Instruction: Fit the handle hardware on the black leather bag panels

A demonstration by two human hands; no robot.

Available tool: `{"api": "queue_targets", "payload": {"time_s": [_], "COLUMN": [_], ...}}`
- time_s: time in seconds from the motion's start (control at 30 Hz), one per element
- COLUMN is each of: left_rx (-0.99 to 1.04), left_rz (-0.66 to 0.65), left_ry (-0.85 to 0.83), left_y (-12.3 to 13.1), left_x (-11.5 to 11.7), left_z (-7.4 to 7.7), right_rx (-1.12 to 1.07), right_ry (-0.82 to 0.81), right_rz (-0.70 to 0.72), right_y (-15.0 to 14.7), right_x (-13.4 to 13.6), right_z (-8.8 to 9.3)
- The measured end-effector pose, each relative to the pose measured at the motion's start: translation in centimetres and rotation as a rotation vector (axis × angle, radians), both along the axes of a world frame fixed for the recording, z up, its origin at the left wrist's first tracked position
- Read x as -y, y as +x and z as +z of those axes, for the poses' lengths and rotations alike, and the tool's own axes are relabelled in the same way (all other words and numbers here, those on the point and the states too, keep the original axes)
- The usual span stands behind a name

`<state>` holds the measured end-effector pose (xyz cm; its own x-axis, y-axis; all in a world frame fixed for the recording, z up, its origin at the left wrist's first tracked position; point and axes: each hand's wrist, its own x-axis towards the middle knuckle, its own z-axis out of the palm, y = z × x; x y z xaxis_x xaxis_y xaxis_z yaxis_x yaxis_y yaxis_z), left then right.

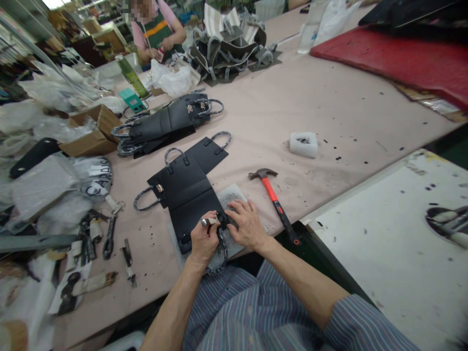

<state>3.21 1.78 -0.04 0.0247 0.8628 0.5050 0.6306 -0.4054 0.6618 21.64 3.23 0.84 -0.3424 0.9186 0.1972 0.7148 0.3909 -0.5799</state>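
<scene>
Upright in my left hand is a short hand punch with a pale shaft and metal top end; my closed fingers hide its lower part. It stands over the near right corner of a black leather bag panel, beside a dark handle tab. My right hand lies at that corner with fingers spread and fingertips touching the leather. From there a speckled rope handle hangs toward my lap. Under the panel is a pale grey pad. To the right lies a claw hammer with a red and black handle.
Black bag pieces are stacked behind the panel. A white block with small dark bits sits right. Loose tools and plastic-wrapped goods crowd the left. A co-worker sits at the far side. A red board lies far right.
</scene>
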Motion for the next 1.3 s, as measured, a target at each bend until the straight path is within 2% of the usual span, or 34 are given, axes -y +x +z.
{"api": "queue_targets", "payload": {"time_s": [1.1, 1.3], "left_rx": [-0.012, 0.017], "left_rz": [-0.016, -0.025], "left_ry": [-0.021, -0.057], "left_y": [-0.13, 0.05], "left_x": [-0.22, -0.37], "left_z": [-0.16, 0.19], "right_rx": [-0.018, -0.112], "right_ry": [0.022, 0.052], "right_rz": [-0.008, -0.025], "right_y": [-0.07, 0.28], "right_x": [0.20, -0.19], "right_z": [0.06, -0.21]}}
